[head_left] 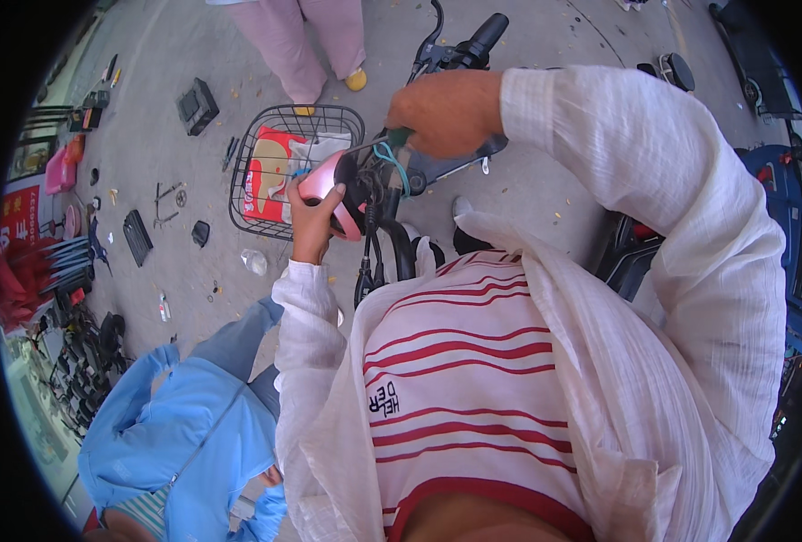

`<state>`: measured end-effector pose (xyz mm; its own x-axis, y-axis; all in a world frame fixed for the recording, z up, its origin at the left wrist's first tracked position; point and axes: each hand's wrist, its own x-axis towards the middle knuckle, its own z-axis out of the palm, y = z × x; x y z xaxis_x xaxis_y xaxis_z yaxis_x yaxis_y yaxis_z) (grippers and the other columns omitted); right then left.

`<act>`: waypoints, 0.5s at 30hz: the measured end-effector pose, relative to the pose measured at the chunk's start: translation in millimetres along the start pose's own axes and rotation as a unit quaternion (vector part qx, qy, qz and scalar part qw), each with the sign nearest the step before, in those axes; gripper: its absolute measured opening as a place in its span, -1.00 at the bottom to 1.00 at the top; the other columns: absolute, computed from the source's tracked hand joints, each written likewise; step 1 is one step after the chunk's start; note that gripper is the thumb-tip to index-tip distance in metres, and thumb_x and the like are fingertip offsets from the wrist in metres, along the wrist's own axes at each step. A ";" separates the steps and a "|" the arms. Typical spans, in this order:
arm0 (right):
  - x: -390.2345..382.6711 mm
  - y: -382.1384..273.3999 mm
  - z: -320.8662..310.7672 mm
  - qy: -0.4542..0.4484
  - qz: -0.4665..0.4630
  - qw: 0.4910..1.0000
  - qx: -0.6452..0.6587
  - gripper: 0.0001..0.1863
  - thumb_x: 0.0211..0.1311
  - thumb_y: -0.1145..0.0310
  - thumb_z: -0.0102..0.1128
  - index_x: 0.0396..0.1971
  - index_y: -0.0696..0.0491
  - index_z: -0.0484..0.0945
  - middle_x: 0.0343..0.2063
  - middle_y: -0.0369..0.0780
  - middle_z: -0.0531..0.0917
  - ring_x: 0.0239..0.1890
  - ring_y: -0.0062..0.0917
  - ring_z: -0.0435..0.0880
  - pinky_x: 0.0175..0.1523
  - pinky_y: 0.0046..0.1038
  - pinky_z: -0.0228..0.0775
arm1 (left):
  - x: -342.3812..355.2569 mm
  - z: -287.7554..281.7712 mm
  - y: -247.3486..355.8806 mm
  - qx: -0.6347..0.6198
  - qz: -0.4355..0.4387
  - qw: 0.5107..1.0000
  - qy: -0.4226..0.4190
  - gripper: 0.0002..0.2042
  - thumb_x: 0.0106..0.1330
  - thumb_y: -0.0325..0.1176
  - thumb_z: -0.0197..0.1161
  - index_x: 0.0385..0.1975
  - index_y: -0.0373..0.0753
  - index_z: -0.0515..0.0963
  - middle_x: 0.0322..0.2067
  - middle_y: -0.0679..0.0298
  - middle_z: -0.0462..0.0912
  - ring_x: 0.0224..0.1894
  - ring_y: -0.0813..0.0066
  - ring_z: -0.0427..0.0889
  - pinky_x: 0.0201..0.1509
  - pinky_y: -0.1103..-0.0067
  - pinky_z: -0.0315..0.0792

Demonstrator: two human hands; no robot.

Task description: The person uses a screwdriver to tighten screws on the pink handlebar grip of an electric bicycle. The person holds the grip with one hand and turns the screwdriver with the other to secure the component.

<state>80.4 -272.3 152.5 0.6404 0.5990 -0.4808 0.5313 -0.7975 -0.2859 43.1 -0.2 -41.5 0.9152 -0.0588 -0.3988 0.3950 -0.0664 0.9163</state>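
Note:
My left hand [310, 226] grips a pink, rounded headlight housing [323, 178] at the front of an electric bike, with the thumb on its near side. My right hand [450, 113] is closed around the dark green handle of a screwdriver [401, 136]. Its thin shaft points left toward the top of the housing; whether the tip touches a screw cannot be made out. A light-blue cord [404, 172] and dark cables lie just right of the housing. Beyond my right hand sticks up a black handlebar grip [486, 38] with a brake lever.
A black wire basket [235, 185] holding a red-and-tan bag [270, 176] sits left of the housing. One person in pink trousers [279, 45] stands ahead; another in a blue jacket [188, 434] is at lower left. A black box [197, 107] and scattered parts lie on the ground.

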 end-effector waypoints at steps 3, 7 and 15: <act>3.4 -3.1 -18.9 -0.015 -0.002 1.000 -0.017 -0.75 0.15 0.37 0.15 -0.25 0.20 0.65 -0.39 0.02 0.68 -0.26 -0.08 0.68 -0.06 -0.18 0.51 | 0.0 -4.3 -2.7 -0.028 0.007 0.999 -0.019 -0.29 0.11 -0.38 0.51 0.21 -0.36 0.21 0.00 0.08 0.48 -0.06 0.38 0.55 0.00 0.52 0.51; 9.9 3.3 -33.1 -0.031 -0.029 0.998 -0.050 -0.75 0.15 0.36 0.16 -0.27 0.21 0.66 -0.40 0.00 0.69 -0.31 -0.12 0.66 -0.09 -0.20 0.49 | 0.6 -6.6 7.3 0.033 0.017 0.999 -0.036 -0.29 0.12 -0.39 0.49 0.22 -0.36 0.20 0.02 0.08 0.47 -0.02 0.37 0.54 0.05 0.51 0.49; 37.8 25.3 -50.6 -0.112 -0.114 0.980 -0.121 -0.74 0.13 0.36 0.14 -0.27 0.20 0.67 -0.41 0.01 0.68 -0.33 -0.12 0.64 -0.12 -0.19 0.47 | 23.1 -26.2 -3.9 0.235 0.154 0.957 -0.072 -0.18 0.05 -0.29 0.52 0.29 -0.35 0.20 0.08 0.05 0.45 0.09 0.27 0.48 0.18 0.44 0.40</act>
<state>146.1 -266.2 169.1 0.3670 0.7072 -0.6043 0.7798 -0.5881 -0.2146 64.7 24.9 -53.3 0.9483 -0.2826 -0.1442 -0.0027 -0.4617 0.8870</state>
